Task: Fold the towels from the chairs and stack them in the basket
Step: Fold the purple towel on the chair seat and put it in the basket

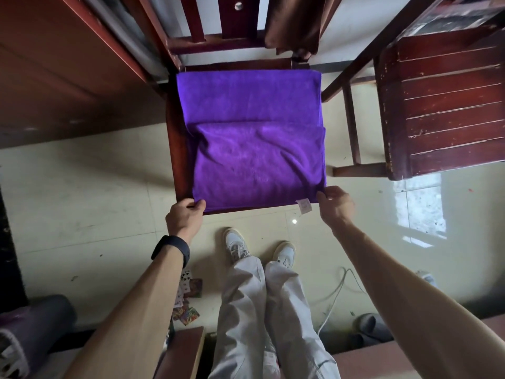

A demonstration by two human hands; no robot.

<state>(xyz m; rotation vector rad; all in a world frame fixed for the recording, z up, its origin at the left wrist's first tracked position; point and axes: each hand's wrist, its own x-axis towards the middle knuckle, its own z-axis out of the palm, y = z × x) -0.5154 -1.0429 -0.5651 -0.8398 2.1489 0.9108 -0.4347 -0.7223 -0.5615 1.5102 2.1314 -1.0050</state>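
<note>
Pale cream tiled floor [82, 192] underfoot, scuffed and speckled with dirt. 1 dark red wooden chair [175, 149] stands dead centre, its barred back toward a white wall [352, 36]. Over on the right, a 2nd chair [448, 110], seat slatted, paint chipped along the edges. Bright window light [418, 206] bounces off the tiles just below it. On the left, a broad reddish-brown wooden panel [54, 77] sits in shadow. Down low: a rolled grey mat [35, 324], scattered playing cards [188, 296], a white cable [336, 294], grey slippers [369, 324].

A lived-in home room: wooden chairs [442, 105], tiled floor [95, 201], scattered playing cards [187, 299], slippers [369, 325].
</note>
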